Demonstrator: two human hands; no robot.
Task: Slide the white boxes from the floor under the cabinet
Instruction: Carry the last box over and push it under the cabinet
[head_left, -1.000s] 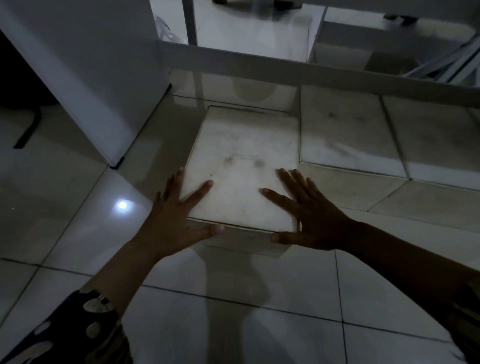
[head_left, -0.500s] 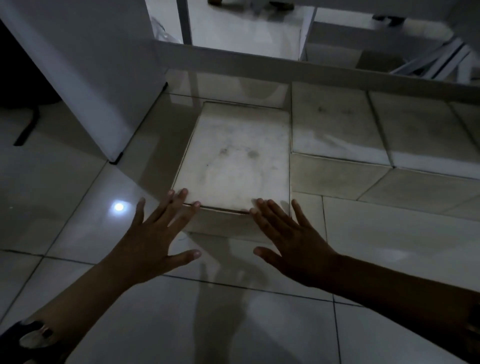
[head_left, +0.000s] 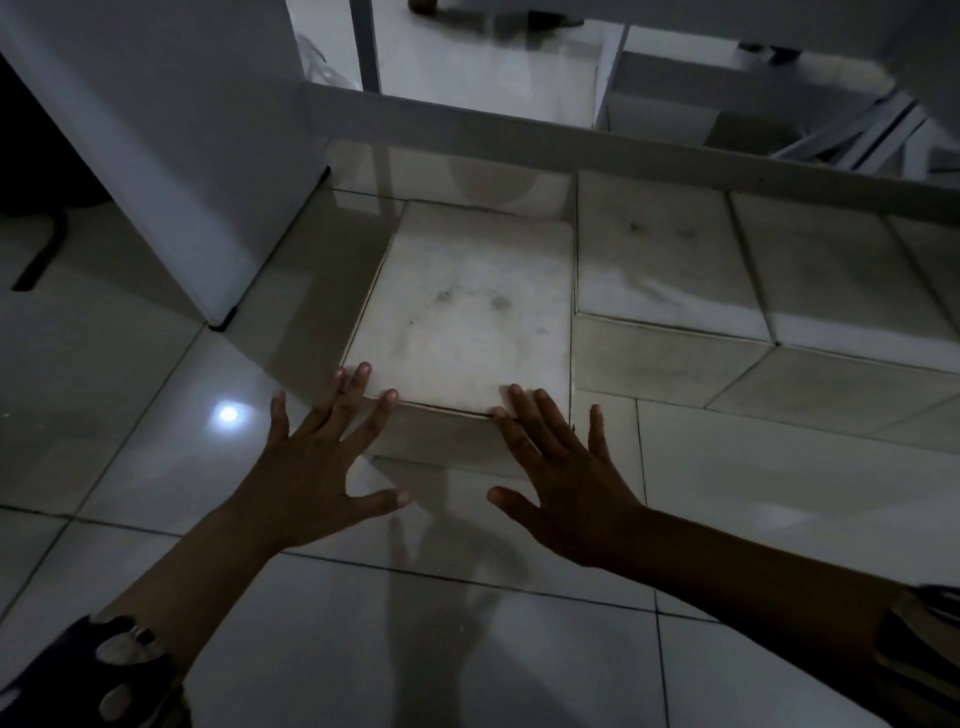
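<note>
A flat white box (head_left: 467, 312) with a smudged lid lies on the tiled floor, its far end close to the cabinet's lower rail (head_left: 571, 140). My left hand (head_left: 317, 467) has its fingers straight, the tips touching the box's near left corner. My right hand (head_left: 561, 478) is spread flat against the near right edge of the same box. More white boxes (head_left: 665, 270) lie side by side to the right, their far ends beneath the rail.
A white cabinet side panel (head_left: 171, 145) stands at the left, its foot on the floor beside the box. White slats (head_left: 852, 135) lean at the upper right behind the rail. Glossy floor tiles (head_left: 415, 649) spread in front, with a bright light reflection at the left.
Both hands slid back from lying on top of the box lid to its near edge. The box now lies a little farther away, toward the cabinet rail.
</note>
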